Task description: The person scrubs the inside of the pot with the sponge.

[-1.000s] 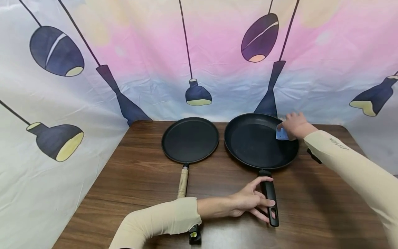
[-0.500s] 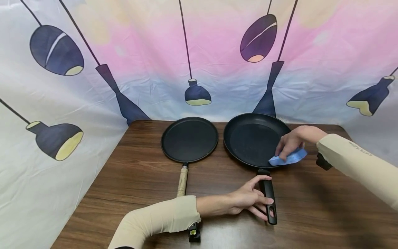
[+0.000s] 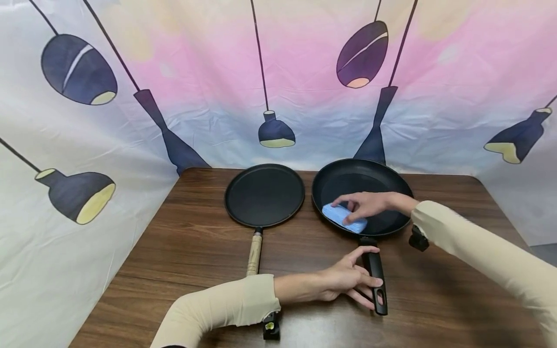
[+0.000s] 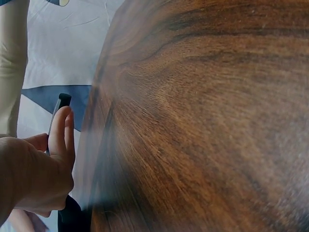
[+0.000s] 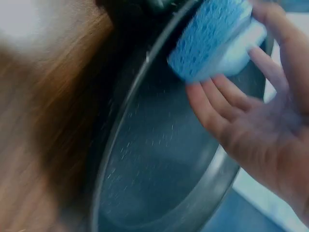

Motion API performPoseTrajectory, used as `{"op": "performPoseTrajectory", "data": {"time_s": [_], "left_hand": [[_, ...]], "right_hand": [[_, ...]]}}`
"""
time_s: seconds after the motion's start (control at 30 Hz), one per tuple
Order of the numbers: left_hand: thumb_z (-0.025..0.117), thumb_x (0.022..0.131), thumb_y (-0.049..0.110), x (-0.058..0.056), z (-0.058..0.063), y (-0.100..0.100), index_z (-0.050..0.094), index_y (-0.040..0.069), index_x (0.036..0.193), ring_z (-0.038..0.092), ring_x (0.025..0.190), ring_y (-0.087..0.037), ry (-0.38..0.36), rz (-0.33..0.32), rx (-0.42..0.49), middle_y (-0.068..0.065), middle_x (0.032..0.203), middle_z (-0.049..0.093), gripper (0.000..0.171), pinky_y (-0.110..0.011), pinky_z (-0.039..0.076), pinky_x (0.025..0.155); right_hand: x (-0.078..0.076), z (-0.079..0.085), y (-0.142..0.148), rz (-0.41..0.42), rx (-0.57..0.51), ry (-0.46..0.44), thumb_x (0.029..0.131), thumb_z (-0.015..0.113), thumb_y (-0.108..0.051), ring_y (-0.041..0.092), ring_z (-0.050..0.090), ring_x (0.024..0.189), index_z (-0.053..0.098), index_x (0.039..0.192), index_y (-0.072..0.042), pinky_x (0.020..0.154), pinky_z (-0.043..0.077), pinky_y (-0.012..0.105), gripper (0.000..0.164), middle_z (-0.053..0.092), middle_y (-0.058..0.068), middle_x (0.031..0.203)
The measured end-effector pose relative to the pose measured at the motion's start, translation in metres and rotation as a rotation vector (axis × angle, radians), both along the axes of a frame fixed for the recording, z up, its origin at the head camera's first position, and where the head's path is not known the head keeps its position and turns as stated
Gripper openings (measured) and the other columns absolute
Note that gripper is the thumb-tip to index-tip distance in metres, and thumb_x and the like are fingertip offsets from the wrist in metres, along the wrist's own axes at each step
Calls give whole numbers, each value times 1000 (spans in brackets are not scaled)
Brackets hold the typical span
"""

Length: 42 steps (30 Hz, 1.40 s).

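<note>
My right hand (image 3: 370, 204) pinches a blue sponge (image 3: 335, 212) between thumb and fingers. The sponge lies at the near left inside of a large black frying pan (image 3: 348, 181), along its wall. Its porous face shows in the right wrist view, where the sponge (image 5: 207, 43) is at the fingertips of the hand (image 5: 270, 130). My left hand (image 3: 348, 278) grips the pan's black handle (image 3: 375, 263), thumb and fingers around it. In the left wrist view that hand (image 4: 38, 169) appears at the left edge with the handle's end (image 4: 64, 100) beyond the fingers.
Left of the frying pan lies a flat black crepe pan (image 3: 265, 195) with a wooden handle (image 3: 255, 253), partly covered by my left sleeve (image 3: 235, 299). Both pans rest on a brown wooden table (image 3: 174, 261). A cloth backdrop (image 3: 209, 87) with printed lamps hangs behind.
My right hand has wiped the sponge from the pan's right side round its near edge to the near left. My left hand stays on the handle.
</note>
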<state>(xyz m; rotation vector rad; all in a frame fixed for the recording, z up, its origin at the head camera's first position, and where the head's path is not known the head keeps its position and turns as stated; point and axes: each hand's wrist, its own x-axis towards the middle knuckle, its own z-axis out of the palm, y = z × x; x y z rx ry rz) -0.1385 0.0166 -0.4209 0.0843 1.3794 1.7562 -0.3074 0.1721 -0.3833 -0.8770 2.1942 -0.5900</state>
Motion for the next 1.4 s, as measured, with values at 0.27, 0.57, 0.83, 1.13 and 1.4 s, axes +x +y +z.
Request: {"op": "performPoseTrajectory", "data": {"time_s": [0.27,0.57,0.83,1.13,1.4], "left_hand": [[62,89,-4,2,-1,0,48,38,127,65,90,-46,0,-1,-4,-16,89,66,58,-46,60,65],[64,87,-4,4,-3,3,48,39,125,63,92,-50,-3,28,0,-17,90,65,59,-44,60,62],[64,88,-3,3,-3,2,47,40,126,61,94,-53,9,27,3,-18,91,65,60,-41,60,61],[64,86,-6,5,-4,1,50,39,126,64,89,-49,8,70,0,-18,89,65,61,-43,60,59],[63,87,-6,1,-5,3,48,38,129,62,93,-52,20,64,-4,-16,87,64,63,-49,59,65]], "right_hand": [[-17,-19,-27,-22,64,602,86,70,-33,29,56,93,38,142,-19,71,52,41,66,50,20,116],[-51,-19,-20,-157,189,726,86,72,-24,38,53,101,38,142,-20,67,52,46,66,48,25,120],[-66,-13,15,-270,344,684,84,74,-15,39,56,93,40,137,-17,66,52,49,63,51,28,115],[-50,6,43,-204,420,395,78,79,-12,28,53,79,42,128,-15,63,48,35,62,57,21,106],[-22,10,44,-73,404,387,69,86,-17,26,49,80,43,114,-20,67,48,34,63,55,16,104]]}}
